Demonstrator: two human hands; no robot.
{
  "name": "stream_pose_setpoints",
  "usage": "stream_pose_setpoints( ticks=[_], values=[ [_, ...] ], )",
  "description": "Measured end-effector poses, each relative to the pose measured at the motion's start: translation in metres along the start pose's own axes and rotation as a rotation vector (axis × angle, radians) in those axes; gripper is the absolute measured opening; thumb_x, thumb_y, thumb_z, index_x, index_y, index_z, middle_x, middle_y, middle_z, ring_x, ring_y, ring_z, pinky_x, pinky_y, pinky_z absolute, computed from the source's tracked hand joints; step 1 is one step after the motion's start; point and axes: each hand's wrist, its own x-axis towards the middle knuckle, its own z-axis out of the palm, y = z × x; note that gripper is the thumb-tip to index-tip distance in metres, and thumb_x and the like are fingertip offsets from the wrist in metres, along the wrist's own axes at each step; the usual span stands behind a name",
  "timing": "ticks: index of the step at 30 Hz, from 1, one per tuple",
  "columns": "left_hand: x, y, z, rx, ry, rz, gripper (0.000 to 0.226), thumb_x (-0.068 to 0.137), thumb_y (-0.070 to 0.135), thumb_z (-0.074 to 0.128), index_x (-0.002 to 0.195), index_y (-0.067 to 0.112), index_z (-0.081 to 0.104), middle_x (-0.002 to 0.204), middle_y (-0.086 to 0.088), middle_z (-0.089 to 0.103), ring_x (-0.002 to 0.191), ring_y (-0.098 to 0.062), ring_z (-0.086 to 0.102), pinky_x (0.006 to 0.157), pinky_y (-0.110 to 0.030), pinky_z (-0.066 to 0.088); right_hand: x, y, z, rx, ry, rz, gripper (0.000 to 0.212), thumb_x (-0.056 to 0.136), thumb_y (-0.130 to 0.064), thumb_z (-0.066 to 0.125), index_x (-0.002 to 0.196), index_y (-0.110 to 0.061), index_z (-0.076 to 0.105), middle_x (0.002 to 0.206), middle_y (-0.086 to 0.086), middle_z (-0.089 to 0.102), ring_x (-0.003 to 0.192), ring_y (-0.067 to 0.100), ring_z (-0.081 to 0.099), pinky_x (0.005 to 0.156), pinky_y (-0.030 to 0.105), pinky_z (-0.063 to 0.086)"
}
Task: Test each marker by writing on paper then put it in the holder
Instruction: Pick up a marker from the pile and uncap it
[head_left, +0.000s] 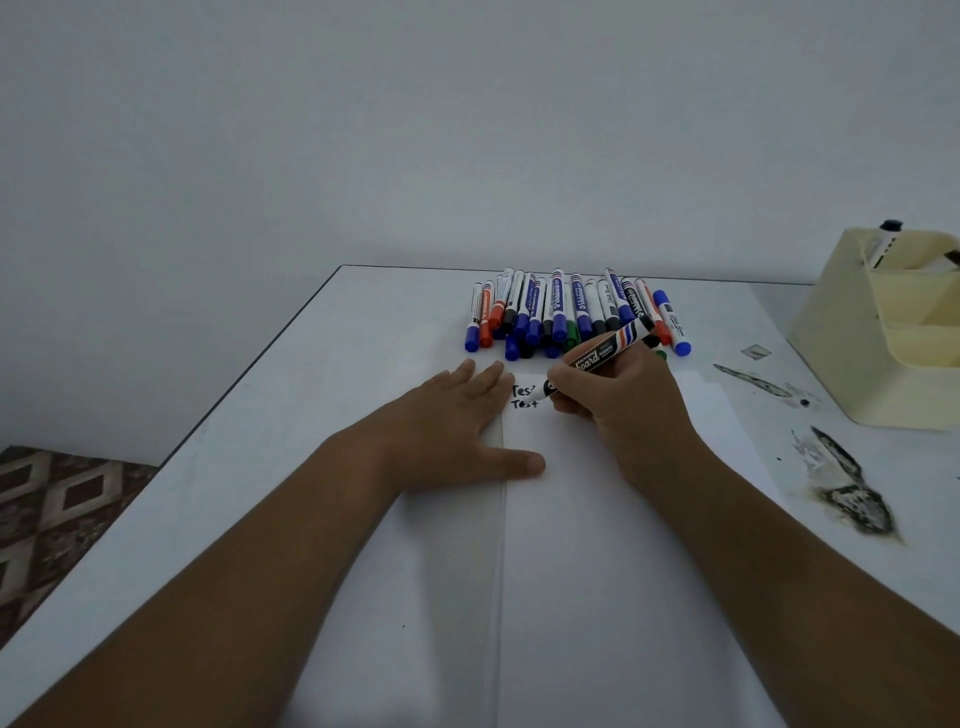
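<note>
A white sheet of paper (597, 545) lies on the table in front of me, with "Test" written twice in black near its top. My right hand (618, 400) grips a black whiteboard marker (605, 356), its tip down on the paper beside the words. My left hand (457, 421) rests flat on the paper's left part, fingers straight. A pile of several markers (566, 312) with blue, red, black and green caps lies behind the paper. The cream holder (883, 322) stands at the far right with one marker (885, 241) sticking out of it.
The white table (311, 389) has dark ink smears (847, 493) on its right side near the holder. Its left edge drops to a patterned floor (57, 509). A plain wall stands behind the table.
</note>
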Motion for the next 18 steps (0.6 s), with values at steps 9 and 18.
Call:
stream_pose_setpoints(
  ticks=[9, 18],
  values=[
    [-0.0055, -0.0072, 0.0002, 0.106, -0.006, -0.025, 0.11, 0.067, 0.095, 0.012, 0.157, 0.036, -0.011, 0.165, 0.008, -0.015, 0.152, -0.013, -0.013, 0.125, -0.041, 0.002, -0.0022, -0.0011, 0.0008, -0.074, -0.024, -0.028, 0.014, 0.085, -0.022, 0.079, 0.091, -0.023, 0.066, 0.078, 0.0, 0.075, 0.076, 0.019, 0.075, 0.078, 0.033, 0.063],
    [-0.0039, -0.0089, 0.0032, 0.086, 0.015, -0.025, 0.111, 0.065, 0.098, 0.012, 0.157, 0.039, -0.008, 0.166, 0.008, -0.012, 0.153, -0.013, -0.012, 0.125, -0.041, 0.002, -0.0021, -0.0015, 0.0007, -0.068, -0.044, -0.039, 0.016, 0.085, -0.02, 0.079, 0.096, -0.015, 0.07, 0.078, 0.003, 0.076, 0.073, 0.019, 0.076, 0.072, 0.029, 0.063]
  ],
)
